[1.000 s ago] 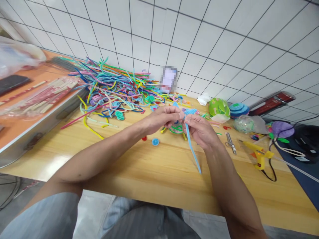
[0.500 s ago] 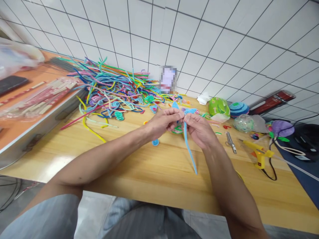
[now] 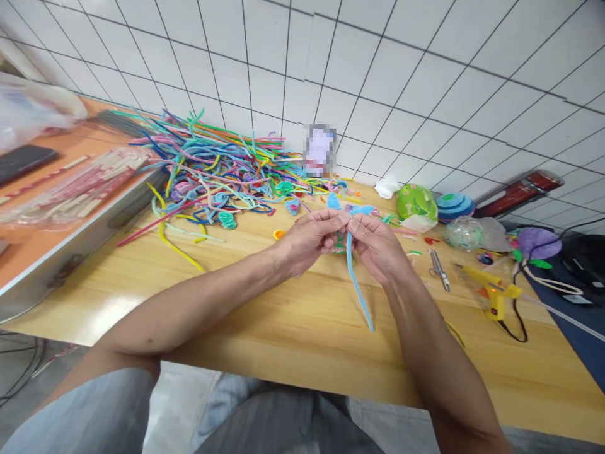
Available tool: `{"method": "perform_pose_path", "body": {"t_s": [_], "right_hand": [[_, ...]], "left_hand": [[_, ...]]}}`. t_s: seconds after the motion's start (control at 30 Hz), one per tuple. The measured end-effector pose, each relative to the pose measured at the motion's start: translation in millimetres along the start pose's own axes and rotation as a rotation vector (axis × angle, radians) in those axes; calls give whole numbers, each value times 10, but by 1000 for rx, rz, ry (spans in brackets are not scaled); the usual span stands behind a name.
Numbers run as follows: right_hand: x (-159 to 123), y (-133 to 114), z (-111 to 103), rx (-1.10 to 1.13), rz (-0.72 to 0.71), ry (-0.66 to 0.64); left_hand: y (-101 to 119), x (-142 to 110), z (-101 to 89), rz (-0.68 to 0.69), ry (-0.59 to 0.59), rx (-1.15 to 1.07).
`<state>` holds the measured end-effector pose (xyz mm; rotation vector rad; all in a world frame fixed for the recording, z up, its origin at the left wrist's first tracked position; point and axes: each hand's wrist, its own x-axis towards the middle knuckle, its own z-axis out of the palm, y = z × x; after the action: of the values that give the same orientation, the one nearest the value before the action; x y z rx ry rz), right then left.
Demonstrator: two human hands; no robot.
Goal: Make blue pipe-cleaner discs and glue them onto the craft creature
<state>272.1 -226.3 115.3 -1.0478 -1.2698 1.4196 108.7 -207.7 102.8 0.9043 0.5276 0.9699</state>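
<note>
Over the wooden table my left hand (image 3: pixel 314 236) and my right hand (image 3: pixel 375 246) meet, fingertips pinched together. Between them is a light blue pipe cleaner (image 3: pixel 355 284), its long free end hanging down toward the table's front. Blue shaped pieces (image 3: pixel 333 201) stick up just beyond the fingertips; whether they are joined to the pipe cleaner I cannot tell. My fingers hide the spot where both hands pinch. Something green shows in part beneath the hands.
A heap of coloured pipe cleaners (image 3: pixel 227 164) lies at the back left, near a phone (image 3: pixel 320 151) against the tiled wall. To the right are scissors (image 3: pixel 440 271), a yellow glue gun (image 3: pixel 494 293) with a cord, and a green roll (image 3: pixel 416 205). An orange tray (image 3: pixel 57 214) stands left.
My left hand has shifted slightly, now covering most of the small blue disc and uncovering more of a yellow one. The pipe cleaner's upper part has swung slightly left.
</note>
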Motion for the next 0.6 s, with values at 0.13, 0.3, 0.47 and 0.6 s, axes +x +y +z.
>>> {"method": "perform_pose_path", "body": {"t_s": [0.13,0.3,0.47,0.6], "right_hand": [[-12,-69,-58,-32,48,-44],[-36,-114,-113,-109,84,-113],[-4,9,-43,-16,-7,-32],[21,43,-33,8,11,-15]], "left_hand": [[153,47,-116,65,-153,266],[350,59,-206,107,-246,505],[136,16,-76,79,-80,222],[17,34,-43,6,-11,58]]}}
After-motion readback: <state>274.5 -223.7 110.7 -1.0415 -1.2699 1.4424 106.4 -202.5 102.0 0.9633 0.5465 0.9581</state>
